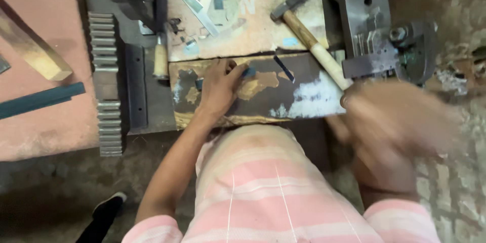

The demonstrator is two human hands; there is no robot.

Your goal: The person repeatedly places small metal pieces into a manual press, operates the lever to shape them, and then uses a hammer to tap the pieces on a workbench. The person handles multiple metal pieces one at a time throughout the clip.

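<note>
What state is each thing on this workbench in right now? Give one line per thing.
Left hand: flat on the block, fingers on a small dark strip.
Right hand: blurred, by the hammer handle; grip cannot be told.
Hammer: lying on the bench, head away from the person.
Block: lying flat, paint worn and patchy.
Toothed rack: lying flat, untouched.
Metal strips: loose, scattered.
</note>
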